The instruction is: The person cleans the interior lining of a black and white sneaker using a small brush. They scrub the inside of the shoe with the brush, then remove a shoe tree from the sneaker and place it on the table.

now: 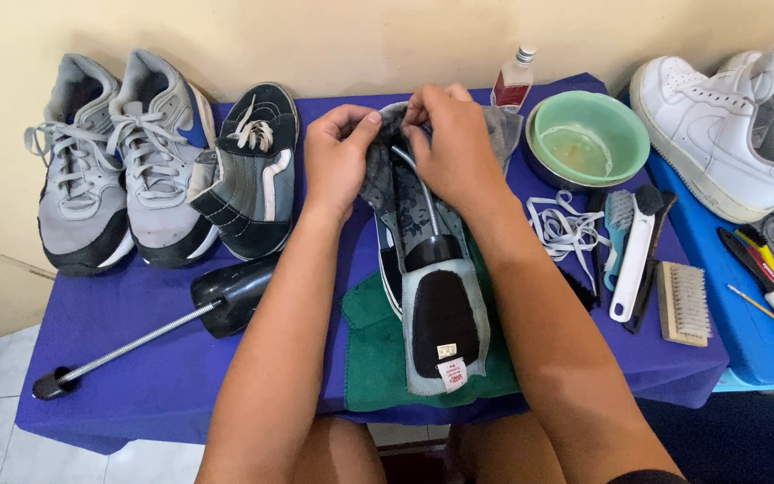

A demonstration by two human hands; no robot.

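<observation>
A grey and black high-top shoe (423, 224) lies on a green cloth (374, 345) on the blue table (136, 358), its tongue (441, 327) folded out towards me. A black shoe tree (429, 235) with a metal spring rod sits inside it. My left hand (338, 157) grips the left side of the shoe's heel collar. My right hand (450, 143) pinches the collar's right side at the rod's far end. The toe of the shoe is hidden under the tongue.
A second shoe tree (145, 336) lies at front left. The matching dark shoe (253, 179) and two grey sneakers (109, 161) stand at back left. White laces (566, 224), brushes (642, 251), a green bowl (591, 139), a small bottle (512, 81) and white sneakers (727, 125) are on the right.
</observation>
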